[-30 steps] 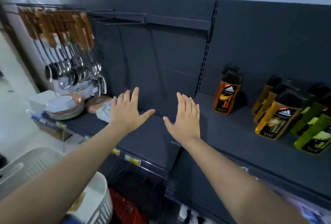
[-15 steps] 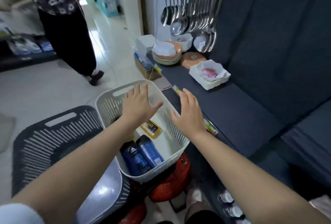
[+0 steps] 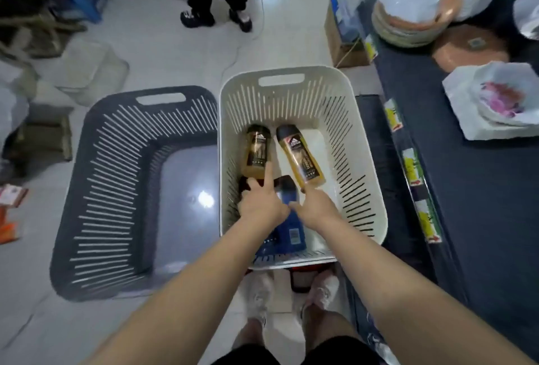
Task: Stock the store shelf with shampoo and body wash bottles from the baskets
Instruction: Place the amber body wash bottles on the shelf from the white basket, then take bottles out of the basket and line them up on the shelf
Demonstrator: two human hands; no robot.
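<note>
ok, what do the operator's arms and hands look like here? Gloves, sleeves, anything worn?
Left arm and right arm are bare all the way to the wrists, with no sleeves in view. Left hand and right hand are ungloved, and no watch, wristband or marker shows. Any rings would be too small to make out.

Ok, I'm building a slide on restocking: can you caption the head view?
The left hand and right hand reach into the white basket, over a blue bottle, near two amber bottles.
</note>
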